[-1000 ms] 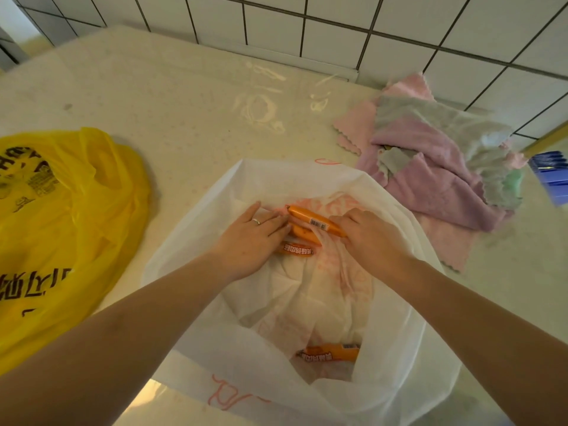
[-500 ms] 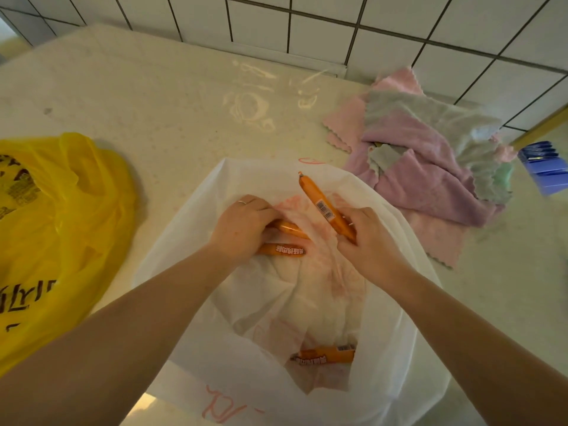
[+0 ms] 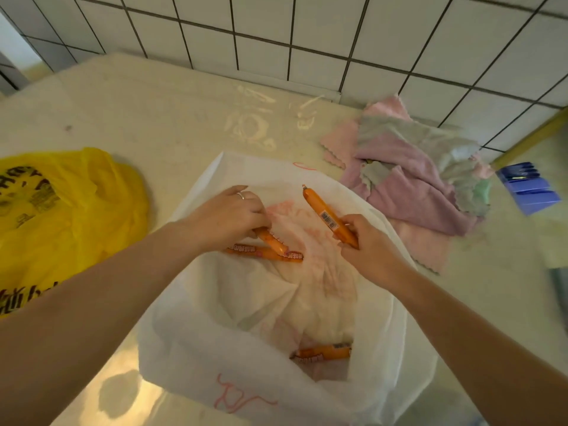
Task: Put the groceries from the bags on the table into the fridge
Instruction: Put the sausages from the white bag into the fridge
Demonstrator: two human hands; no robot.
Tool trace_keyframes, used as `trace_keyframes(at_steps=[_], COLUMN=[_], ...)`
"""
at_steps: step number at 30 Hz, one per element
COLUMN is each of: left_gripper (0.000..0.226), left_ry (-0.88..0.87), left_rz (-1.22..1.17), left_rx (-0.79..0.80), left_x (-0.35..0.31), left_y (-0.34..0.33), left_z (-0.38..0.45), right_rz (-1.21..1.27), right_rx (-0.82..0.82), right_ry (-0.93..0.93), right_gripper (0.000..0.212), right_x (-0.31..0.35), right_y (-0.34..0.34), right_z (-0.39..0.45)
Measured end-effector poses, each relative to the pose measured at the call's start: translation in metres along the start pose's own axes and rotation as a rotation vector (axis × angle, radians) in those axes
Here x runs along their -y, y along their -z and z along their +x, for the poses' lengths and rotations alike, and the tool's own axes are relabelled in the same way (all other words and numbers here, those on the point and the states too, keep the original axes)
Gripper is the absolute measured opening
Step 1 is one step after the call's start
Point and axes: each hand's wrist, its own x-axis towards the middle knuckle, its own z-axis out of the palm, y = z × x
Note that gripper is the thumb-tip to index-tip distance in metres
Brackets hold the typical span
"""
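Sausage [image 3: 325,214] gripped by its lower end in my right hand [image 3: 365,245], tip angled up-left; left hand [image 3: 227,218] grips second sausage [image 3: 272,239] inside white bag [image 3: 190,339].

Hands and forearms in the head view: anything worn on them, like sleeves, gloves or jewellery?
Both forearms are bare to the frame edge, with no sleeves in view and no gloves. The left hand wears a thin silver-coloured ring on one finger. The right hand shows no ring, watch or band.
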Motion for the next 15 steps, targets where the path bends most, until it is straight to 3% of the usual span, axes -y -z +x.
trace_keyframes(at_steps=[2, 4, 8, 11, 15], left_gripper=[0.015, 0.033, 0.025, 0.023, 0.031], left_ry=[0.001, 0.086, 0.499, 0.711, 0.916], left_rz=[-0.022, -0.149, -0.66, -0.98, -0.894], left_rx=[-0.012, -0.043, -0.313, -0.521, -0.58], left_x=[-0.001, -0.009, -0.034, -0.05, -0.064], left_y=[0.002, 0.008, 0.026, 0.032, 0.026], left_z=[-0.007, -0.011, -0.019, -0.032, -0.055], right_rz=[0.008, 0.011, 0.009, -0.011, -0.125], right_rx=[0.002, 0.005, 0.021, 0.047, 0.067], right_ry=[0.014, 0.025, 0.07, 0.114, 0.13], right_gripper=[0.038, 0.038, 0.038, 0.03, 0.031], right_x=[0.004, 0.009, 0.021, 0.028, 0.033], right_y=[-0.002, -0.004, -0.012, -0.023, -0.039], right_z=[-0.006, -0.011, -0.014, -0.014, -0.006])
